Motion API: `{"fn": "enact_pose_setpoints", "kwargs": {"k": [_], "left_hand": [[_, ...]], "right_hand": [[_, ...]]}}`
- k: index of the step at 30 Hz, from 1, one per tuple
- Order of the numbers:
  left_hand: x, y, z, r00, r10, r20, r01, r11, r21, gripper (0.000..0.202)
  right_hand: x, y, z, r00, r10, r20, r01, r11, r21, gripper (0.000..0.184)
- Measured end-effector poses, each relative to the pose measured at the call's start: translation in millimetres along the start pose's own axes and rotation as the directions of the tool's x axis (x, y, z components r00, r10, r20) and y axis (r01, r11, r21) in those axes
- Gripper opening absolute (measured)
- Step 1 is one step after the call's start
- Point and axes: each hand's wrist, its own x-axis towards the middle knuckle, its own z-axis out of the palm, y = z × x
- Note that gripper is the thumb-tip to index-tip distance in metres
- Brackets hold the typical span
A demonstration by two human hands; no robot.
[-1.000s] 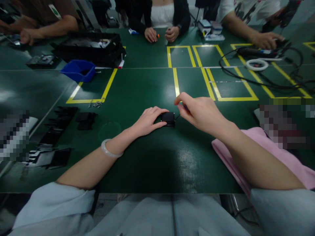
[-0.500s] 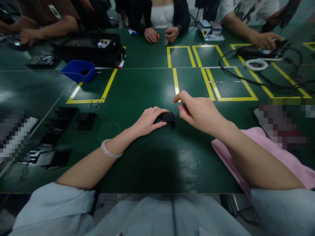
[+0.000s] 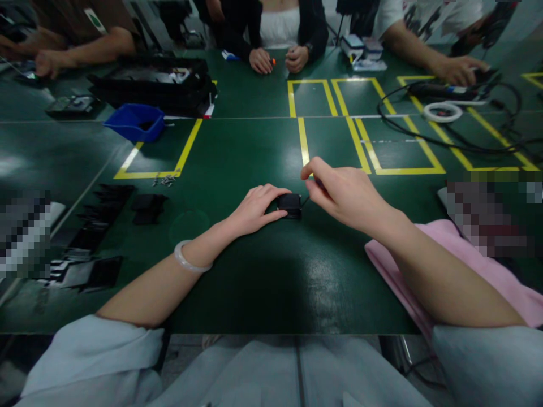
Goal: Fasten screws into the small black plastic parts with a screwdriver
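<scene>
A small black block-shaped part (image 3: 290, 205) rests on the green table in front of me. My left hand (image 3: 259, 209) grips it from the left, thumb along its near side and fingers along its far side. To its right my right hand (image 3: 335, 189) is closed, with thumb and index finger bent together. From those fingers a thin dark shaft (image 3: 305, 200) slants down to the right side of the part. The rest of this slim tool is hidden in my hand, so its exact kind cannot be made out.
Small screws (image 3: 164, 180) lie left of centre, near black blocks (image 3: 147, 208) and flat black pieces (image 3: 106, 206). A blue bin (image 3: 136, 121) stands beyond them. Pink cloth (image 3: 441, 237) lies under my right forearm. Black cables (image 3: 470, 148) loop at far right. Several co-workers sit opposite.
My right hand has shifted very slightly to the right. My left hand and the black part stay where they were.
</scene>
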Motion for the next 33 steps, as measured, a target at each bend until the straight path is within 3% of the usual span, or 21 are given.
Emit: {"fn": "enact_pose_setpoints", "kwargs": {"k": [18,24,33], "left_hand": [[-0.5,-0.1,0.8,1.0,-0.018,0.005,0.018,1.0,0.002,0.05],[-0.2,1.5,-1.1,1.0,-0.011,0.006,0.011,1.0,-0.004,0.047],[0.1,-0.5,0.4,1.0,-0.011,0.004,0.011,1.0,0.003,0.048]], "right_hand": [[-2.1,-1.9,-1.4,0.999,-0.027,0.019,0.029,0.994,-0.106,0.028],[-1.4,-3.9,-1.5,0.999,-0.034,0.016,0.035,0.999,-0.024,0.031],[-0.5,-2.5,-1.6,0.999,-0.015,0.03,0.016,0.998,-0.057,0.029]]}}
